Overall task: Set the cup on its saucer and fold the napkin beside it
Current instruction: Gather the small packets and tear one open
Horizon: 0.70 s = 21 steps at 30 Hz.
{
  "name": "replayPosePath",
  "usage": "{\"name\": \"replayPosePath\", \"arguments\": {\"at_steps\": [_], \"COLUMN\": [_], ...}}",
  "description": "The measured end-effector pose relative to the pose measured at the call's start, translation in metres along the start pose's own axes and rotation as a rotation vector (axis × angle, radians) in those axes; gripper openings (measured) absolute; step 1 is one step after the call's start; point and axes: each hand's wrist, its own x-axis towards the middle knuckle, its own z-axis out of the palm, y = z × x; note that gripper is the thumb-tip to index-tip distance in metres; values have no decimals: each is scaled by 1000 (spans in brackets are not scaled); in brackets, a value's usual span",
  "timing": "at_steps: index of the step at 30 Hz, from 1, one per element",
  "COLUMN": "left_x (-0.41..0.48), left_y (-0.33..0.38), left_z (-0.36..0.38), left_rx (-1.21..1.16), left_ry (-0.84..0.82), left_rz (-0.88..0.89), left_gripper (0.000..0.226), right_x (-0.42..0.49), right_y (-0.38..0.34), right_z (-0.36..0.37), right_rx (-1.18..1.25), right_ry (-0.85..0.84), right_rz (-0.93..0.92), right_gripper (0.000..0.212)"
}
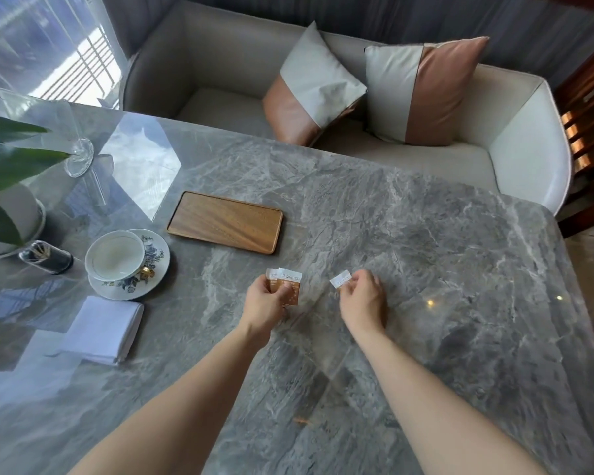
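Cup (114,256) on saucer (158,265); napkin (103,329) folded beside.

Bare forearms, no sleeves, unadorned hands (264,305)

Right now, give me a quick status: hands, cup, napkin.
Left hand holds brown sachets; right hand pinches a torn white strip. White floral cup on its saucer. White napkin folded beside it. Nothing blocking.
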Motion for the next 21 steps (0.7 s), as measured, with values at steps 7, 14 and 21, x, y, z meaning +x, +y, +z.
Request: {"name": "replayPosePath", "arguments": {"at_steps": [7, 14, 21], "left_x": [4, 1, -9], "left_y": [-6, -6, 0], "left_z": [-15, -19, -32], "left_rx": [-28, -85, -126], "left_ry": [35, 50, -33], "left_rz": [3, -13, 2], "left_gripper": [7, 10, 13], "right_x": [21, -16, -47], "right_y": [7, -30, -63], "right_z": [0, 0, 18], "right_rx": [-144, 456, 558], "right_ry": [-196, -325, -388], "right_rz": [102, 196, 157], "right_gripper": [23, 8, 2]}}
